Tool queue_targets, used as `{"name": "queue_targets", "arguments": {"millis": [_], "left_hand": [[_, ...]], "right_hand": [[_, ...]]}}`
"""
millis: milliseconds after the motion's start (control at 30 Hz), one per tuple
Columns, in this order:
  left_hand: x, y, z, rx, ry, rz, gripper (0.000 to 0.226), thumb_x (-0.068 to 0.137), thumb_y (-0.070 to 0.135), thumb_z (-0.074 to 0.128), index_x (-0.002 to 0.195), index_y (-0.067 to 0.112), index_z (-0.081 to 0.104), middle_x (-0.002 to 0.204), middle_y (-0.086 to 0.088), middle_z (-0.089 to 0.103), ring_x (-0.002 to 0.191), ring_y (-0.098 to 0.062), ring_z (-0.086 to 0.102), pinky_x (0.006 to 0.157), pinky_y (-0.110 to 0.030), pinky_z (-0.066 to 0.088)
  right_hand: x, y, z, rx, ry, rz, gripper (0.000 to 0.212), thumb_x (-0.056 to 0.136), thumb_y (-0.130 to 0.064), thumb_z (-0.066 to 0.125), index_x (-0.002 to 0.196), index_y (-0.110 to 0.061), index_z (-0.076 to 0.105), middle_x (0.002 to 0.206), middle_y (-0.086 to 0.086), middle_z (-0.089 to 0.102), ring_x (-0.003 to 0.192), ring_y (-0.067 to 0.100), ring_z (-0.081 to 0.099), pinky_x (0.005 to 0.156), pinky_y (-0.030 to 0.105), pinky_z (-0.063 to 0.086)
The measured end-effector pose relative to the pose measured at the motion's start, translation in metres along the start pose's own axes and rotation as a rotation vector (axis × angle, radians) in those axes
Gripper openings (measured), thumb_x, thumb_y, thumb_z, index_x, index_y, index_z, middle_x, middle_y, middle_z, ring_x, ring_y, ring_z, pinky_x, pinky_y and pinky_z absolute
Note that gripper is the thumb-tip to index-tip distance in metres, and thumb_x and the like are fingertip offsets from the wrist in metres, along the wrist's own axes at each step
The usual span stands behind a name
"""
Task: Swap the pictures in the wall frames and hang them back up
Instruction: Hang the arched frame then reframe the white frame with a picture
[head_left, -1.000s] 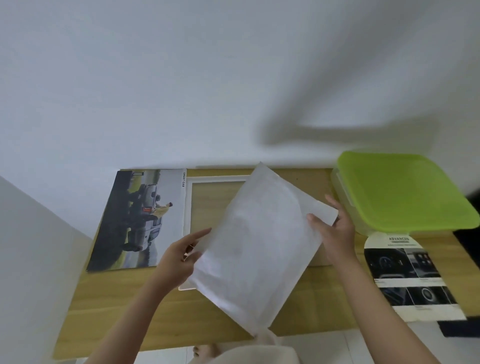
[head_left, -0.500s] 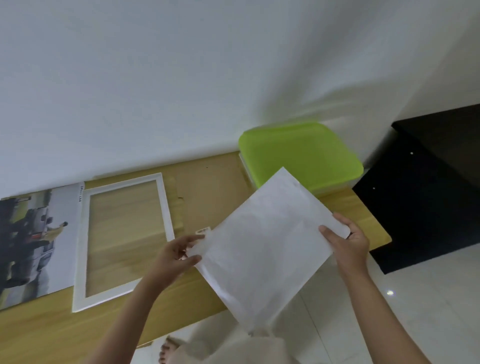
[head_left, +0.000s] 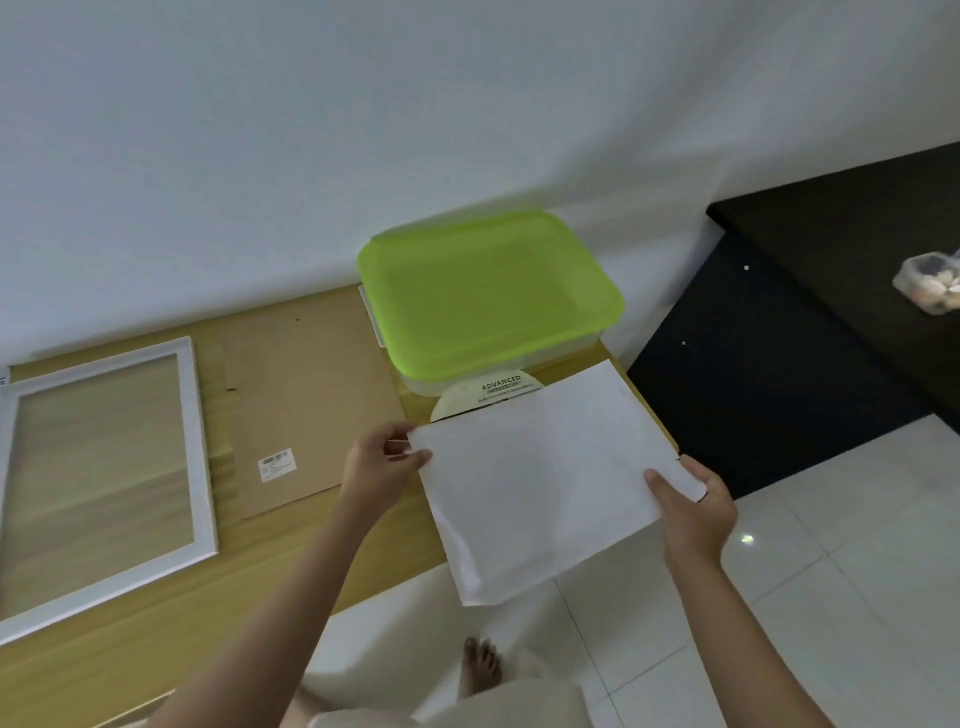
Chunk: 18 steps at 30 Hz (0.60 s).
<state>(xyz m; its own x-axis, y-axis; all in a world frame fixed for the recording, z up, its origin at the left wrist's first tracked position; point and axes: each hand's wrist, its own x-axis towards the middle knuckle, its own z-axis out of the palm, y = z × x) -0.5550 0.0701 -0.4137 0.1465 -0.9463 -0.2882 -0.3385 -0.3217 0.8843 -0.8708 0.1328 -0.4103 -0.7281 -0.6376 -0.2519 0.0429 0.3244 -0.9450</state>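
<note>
I hold a white sheet of paper (head_left: 540, 483) over the right end of the wooden table (head_left: 156, 644). My left hand (head_left: 379, 467) pinches its upper left corner and my right hand (head_left: 693, 512) grips its right edge. Under the sheet lies a printed picture (head_left: 498, 389) with the word ADVANCED, mostly hidden. A white picture frame (head_left: 200, 447) lies flat at the table's left. Its brown backing board (head_left: 311, 405) lies beside it, label up.
A box with a lime green lid (head_left: 488, 296) stands at the table's back right against the white wall. A black counter (head_left: 831, 249) with a small clear container (head_left: 930, 283) is at the right. White floor tiles and a bare foot (head_left: 480, 667) lie below.
The view swung right and the car picture left the view. Both hands carried the white sheet from over the frame to the right end of the table, above the ADVANCED picture.
</note>
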Motion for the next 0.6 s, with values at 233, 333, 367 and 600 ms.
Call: {"name": "queue_targets", "arguments": {"millis": [233,333,367,600], "left_hand": [[0.023,0.007,0.011,0.397,-0.122,0.093,0.063,0.069,0.007,0.077,0.126,0.005,0.050,0.118,-0.009,0.046,0.103,-0.026,0.053,0.090,-0.032,0.045],[0.033,0.004,0.013,0.571,-0.113,0.116,0.074,0.069,0.016,0.078,0.135,0.008,0.045,0.128,-0.011,0.043,0.116,-0.031,0.046,0.098,-0.036,0.040],[0.035,0.002,0.014,0.610,-0.112,0.113,0.073,0.071,0.020,0.077,0.135,0.010,0.045,0.130,-0.010,0.042,0.120,-0.032,0.042,0.101,-0.039,0.038],[0.033,-0.001,0.018,0.822,-0.099,0.165,0.077,0.072,0.053,0.068,0.139,0.026,0.040,0.137,0.000,0.033,0.128,-0.025,0.028,0.105,-0.047,0.032]], "right_hand": [[0.016,0.003,0.018,-0.028,0.025,0.018,0.045,0.077,-0.011,0.075,0.119,-0.014,0.057,0.113,-0.003,0.053,0.102,0.016,0.053,0.083,0.030,0.051],[0.026,0.003,0.024,-0.056,0.021,0.007,0.046,0.076,-0.012,0.076,0.118,-0.014,0.057,0.112,-0.003,0.053,0.101,0.015,0.053,0.073,0.021,0.046],[0.029,0.004,0.026,-0.075,0.014,0.002,0.046,0.076,-0.013,0.077,0.118,-0.015,0.057,0.112,-0.003,0.053,0.101,0.015,0.053,0.073,0.022,0.045],[0.052,0.008,0.030,-0.298,-0.107,-0.087,0.056,0.073,-0.019,0.080,0.122,-0.014,0.053,0.116,0.001,0.055,0.103,0.017,0.051,0.082,0.031,0.047]]}}
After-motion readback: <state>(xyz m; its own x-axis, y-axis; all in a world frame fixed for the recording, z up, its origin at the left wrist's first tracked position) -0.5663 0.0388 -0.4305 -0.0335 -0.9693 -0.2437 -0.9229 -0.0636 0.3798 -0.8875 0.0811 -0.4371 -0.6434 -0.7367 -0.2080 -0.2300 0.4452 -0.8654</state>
